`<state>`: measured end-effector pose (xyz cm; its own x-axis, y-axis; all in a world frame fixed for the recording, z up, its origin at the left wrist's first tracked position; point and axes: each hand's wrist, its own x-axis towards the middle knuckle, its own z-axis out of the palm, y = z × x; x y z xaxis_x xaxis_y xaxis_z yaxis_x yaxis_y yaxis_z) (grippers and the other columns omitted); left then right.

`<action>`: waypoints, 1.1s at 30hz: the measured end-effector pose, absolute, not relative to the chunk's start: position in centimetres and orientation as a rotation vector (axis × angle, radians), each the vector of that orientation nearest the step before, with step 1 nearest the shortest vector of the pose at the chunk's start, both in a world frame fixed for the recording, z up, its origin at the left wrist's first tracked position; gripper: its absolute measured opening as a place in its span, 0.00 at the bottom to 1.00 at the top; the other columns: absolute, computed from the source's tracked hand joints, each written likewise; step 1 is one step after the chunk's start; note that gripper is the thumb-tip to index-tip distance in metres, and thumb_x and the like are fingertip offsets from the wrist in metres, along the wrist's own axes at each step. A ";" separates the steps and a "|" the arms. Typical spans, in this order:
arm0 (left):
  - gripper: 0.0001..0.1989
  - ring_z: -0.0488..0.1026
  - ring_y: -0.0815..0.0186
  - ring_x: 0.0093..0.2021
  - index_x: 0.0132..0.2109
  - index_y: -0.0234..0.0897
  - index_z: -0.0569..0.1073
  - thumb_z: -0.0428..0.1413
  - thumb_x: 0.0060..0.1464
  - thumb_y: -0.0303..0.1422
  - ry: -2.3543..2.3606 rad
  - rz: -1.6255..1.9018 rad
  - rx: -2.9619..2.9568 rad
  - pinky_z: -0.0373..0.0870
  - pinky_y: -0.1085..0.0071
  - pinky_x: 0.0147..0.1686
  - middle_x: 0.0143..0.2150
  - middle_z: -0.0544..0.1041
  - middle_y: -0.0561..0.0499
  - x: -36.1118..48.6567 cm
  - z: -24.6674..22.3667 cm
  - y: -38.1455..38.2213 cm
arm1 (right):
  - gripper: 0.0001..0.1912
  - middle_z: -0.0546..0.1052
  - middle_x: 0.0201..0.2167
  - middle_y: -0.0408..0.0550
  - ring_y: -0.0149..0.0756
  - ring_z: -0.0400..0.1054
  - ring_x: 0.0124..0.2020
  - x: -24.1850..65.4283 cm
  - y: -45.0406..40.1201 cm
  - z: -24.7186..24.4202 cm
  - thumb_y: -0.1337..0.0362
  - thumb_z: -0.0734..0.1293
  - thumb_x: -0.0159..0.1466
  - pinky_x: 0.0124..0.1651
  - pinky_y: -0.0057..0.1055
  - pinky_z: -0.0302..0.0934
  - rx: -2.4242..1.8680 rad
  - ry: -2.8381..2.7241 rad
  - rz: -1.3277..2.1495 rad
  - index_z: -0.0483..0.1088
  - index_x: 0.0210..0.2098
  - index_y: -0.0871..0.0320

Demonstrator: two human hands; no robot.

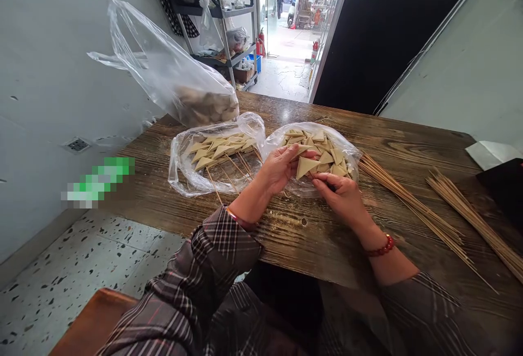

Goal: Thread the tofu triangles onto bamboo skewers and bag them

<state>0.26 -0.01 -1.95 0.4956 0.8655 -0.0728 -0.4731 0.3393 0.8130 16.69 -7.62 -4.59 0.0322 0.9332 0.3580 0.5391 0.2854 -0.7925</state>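
My left hand [281, 168] is closed, pinching a flat beige tofu triangle [303, 149] between thumb and fingers. My right hand [340, 191] pinches a thin bamboo skewer near its tip, and most of that skewer is hidden. A second tofu triangle [307, 167] sits on or against the skewer's top end. Behind both hands lies an open clear plastic bag [353, 154] heaped with loose tofu triangles [338, 155]. To their left, another clear bag [176, 173] is spread under skewered triangles [220, 146], whose sticks point toward me.
On the right lie two bundles of bamboo skewers, a nearer one [408, 199] and a farther one [476, 209]. A tall plastic bag [196, 92] of brownish pieces stands at the back left. A wheeled cart [235, 59] is beyond the wooden table [281, 236].
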 end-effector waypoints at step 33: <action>0.11 0.80 0.62 0.38 0.44 0.30 0.76 0.59 0.59 0.33 0.465 0.901 0.731 0.77 0.67 0.41 0.41 0.82 0.41 0.8 -2.1 -0.3 | 0.12 0.83 0.33 0.48 0.39 0.77 0.34 16.8 -7.6 -5.0 0.58 0.67 0.63 0.39 0.34 0.69 -1.344 -1.615 0.530 0.81 0.40 0.57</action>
